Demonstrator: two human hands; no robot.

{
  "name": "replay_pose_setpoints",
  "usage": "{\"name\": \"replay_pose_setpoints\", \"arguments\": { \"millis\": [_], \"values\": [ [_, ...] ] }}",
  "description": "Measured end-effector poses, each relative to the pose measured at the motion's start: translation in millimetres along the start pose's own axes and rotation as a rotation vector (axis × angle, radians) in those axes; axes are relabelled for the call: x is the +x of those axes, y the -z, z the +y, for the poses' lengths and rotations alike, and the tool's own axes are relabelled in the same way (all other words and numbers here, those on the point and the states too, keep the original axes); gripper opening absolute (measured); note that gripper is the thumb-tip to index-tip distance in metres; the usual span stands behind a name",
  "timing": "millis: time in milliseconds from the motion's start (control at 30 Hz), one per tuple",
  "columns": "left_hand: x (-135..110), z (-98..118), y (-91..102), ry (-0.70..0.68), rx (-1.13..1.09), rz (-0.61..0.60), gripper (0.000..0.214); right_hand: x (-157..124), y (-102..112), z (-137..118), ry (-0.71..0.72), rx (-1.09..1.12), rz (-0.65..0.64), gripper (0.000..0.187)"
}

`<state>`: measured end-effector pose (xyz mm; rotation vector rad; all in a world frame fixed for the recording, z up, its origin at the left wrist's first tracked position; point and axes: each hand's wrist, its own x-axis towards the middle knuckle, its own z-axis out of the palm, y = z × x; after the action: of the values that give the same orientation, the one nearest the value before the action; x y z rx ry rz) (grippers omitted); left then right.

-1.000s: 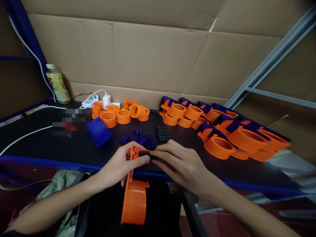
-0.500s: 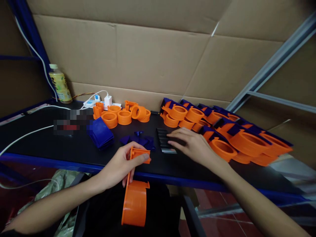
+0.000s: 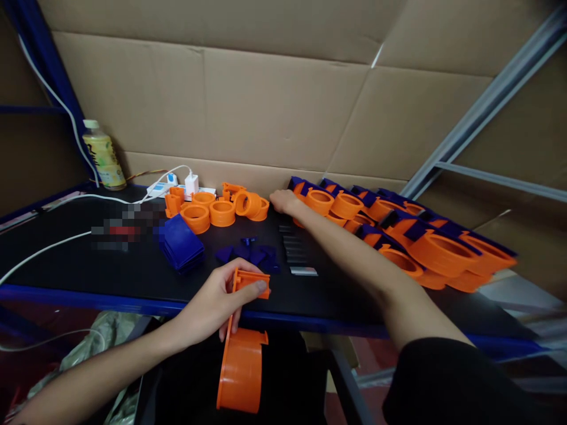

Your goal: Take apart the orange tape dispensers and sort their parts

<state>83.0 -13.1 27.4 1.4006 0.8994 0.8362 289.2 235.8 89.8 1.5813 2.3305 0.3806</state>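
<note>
A: Biggest first?
B: Cardboard wall at back, black table with blue front edge below it.
A: Right side?
B: Long row of orange-and-blue assemblies, packed touching, from back centre out to the right edge.
A: Held thing?
B: Orange part. Round housing hanging below the table's front edge, flat arm rising to a bracket at edge level. Clamped in left hand, thumb across the bracket's front, fingers wrapped behind.
A: Right hand?
B: Stretched far across to the back, between orange rings and the row's first assembly. Fingers curled down; can't tell if closed on anything.
A: Mid-table?
B: Stack of blue plates to the left, small blue pieces scattered just beyond the left hand, black strips beside them, close under the right forearm.
A: Back left?
B: Bottle upright by the wall, white charger plugged in near the rings.
</note>
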Motion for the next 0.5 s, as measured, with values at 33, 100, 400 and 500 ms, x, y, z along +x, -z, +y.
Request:
{"name": "replay_pose_setpoints", "arguments": {
  "millis": [33, 100, 400, 500],
  "values": [
    [0, 1, 0.1, 0.006, -0.001, -0.007, 0.046, 0, -4, 4, -0.01, -0.015, -0.006, 0.038],
    [0, 2, 0.1, 0.014, -0.006, -0.014, 0.046, -3, -10, 11, -0.031, -0.043, -0.01, 0.038],
    [3, -4, 3.3, -0.039, -0.106, 0.017, 0.034, -20, -17, 17, 0.061, -0.01, -0.022, 0.035],
    [4, -5, 3.5, -0.046, -0.131, 0.037, 0.03, -31, -16, 18, 0.098, 0.038, -0.034, 0.031]
  ]
}}
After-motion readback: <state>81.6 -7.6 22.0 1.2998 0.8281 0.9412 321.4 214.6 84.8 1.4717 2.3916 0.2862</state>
